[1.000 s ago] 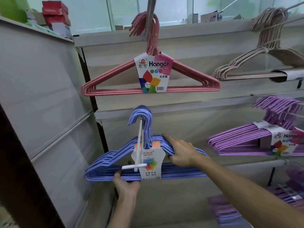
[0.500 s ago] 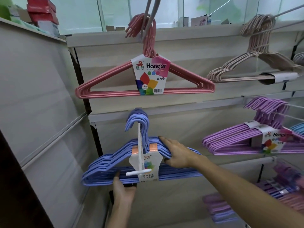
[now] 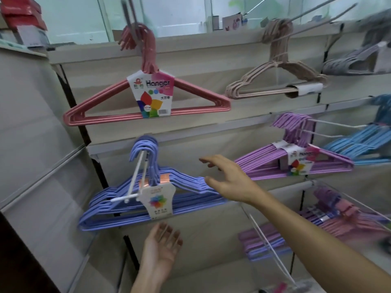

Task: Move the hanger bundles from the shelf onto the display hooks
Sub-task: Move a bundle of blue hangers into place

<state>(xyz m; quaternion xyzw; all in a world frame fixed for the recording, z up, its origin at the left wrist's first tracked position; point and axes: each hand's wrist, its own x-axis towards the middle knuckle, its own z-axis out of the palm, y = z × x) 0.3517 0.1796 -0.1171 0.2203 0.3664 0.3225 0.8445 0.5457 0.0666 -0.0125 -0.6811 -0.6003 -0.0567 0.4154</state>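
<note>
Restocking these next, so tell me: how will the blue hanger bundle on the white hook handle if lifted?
The blue hanger bundle probably lifts as one fairly stiff unit, since a card label bands it. The thin frames look light. Hanging freely from the white hook, it may swing.

Beige display wall (image 3: 211,66), fitted with projecting hooks. Carried on white hook (image 3: 135,178): blue hanger bundle (image 3: 118,208). On grey hook (image 3: 132,24): pink hanger bundle (image 3: 101,111). Further right are hung beige bundle (image 3: 275,81), purple bundle (image 3: 264,166) and light-blue bundle (image 3: 359,144).
</note>
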